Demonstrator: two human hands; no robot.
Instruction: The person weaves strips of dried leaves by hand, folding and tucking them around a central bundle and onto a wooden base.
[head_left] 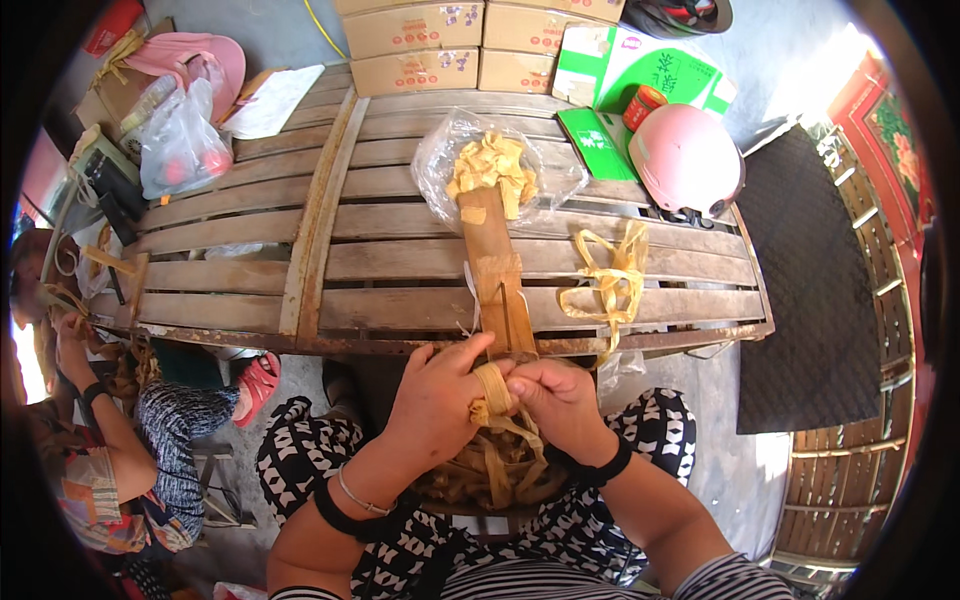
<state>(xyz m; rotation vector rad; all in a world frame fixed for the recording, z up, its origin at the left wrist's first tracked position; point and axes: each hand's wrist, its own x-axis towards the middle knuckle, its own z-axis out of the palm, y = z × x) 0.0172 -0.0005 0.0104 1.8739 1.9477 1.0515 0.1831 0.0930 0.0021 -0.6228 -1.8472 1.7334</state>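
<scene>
A flat yellow strip [490, 390] is wound in a band at the fingers of my left hand [432, 402], which is closed on it. My right hand [562, 400] pinches the same strip close beside, thumb against fingers. Both hands are at the near end of a wooden board [488, 240] that lies on the slatted table and juts over its front edge. Below them, a heap of loose yellow strips [500, 468] lies between my knees; its container is mostly hidden. At the board's far end, short folded yellow pieces [492, 168] are piled on a clear plastic bag [430, 172].
More yellow strips [615, 280] lie right of the board, partly over the table edge [690, 338]. A pink helmet [685, 158] and green-and-white carton [650, 75] stand back right. Cardboard boxes [415, 70] line the back. At left, another person's hand [72, 335] is near similar strips.
</scene>
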